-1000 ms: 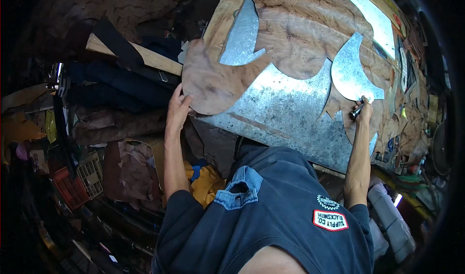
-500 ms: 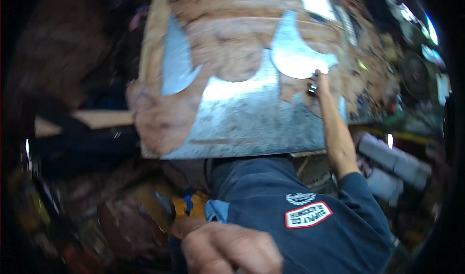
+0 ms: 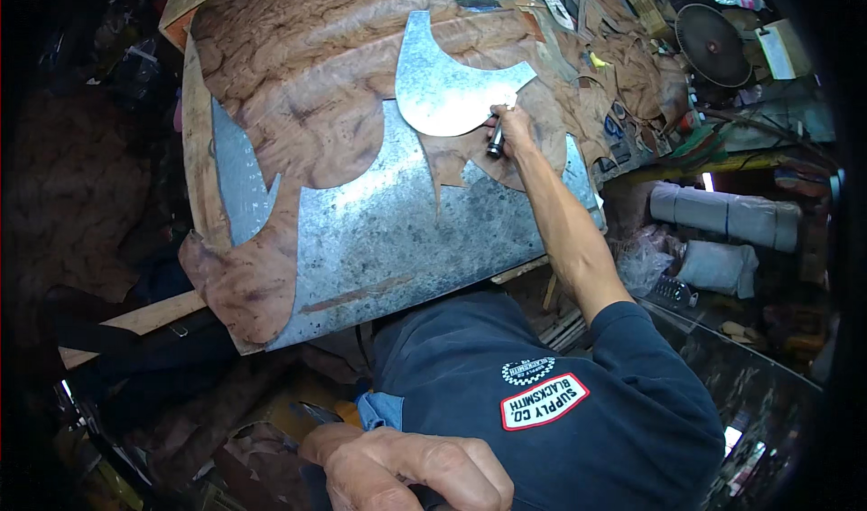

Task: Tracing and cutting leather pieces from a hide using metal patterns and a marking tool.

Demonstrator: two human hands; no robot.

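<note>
My right hand (image 3: 513,131) reaches over the bench and is closed around a short, dark cylindrical tool (image 3: 496,140) with a shiny metal band; its tip is hidden. The hand is at the lower right edge of a silvery crescent-shaped sheet template (image 3: 438,95). This template lies on brown leather (image 3: 316,50) and overlaps the edge of a grey mottled metal sheet (image 3: 388,231). Close to the camera at the bottom, my left hand (image 3: 415,466) is raised with curled fingers. Whatever it holds, if anything, is hidden.
Curved cut edges of leather (image 3: 244,303) lie over the metal sheet. A wooden strip (image 3: 197,140) borders the bench's left. Leather scraps (image 3: 632,86) and scissors (image 3: 615,120) sit at the right, near a round fan (image 3: 713,46). Wrapped rolls (image 3: 722,215) lie beyond my right arm.
The view has swung, so the bench sits further left and tilted, and the blur has gone. My right hand stays beside the template with the tool. My left hand remains curled near the camera.
</note>
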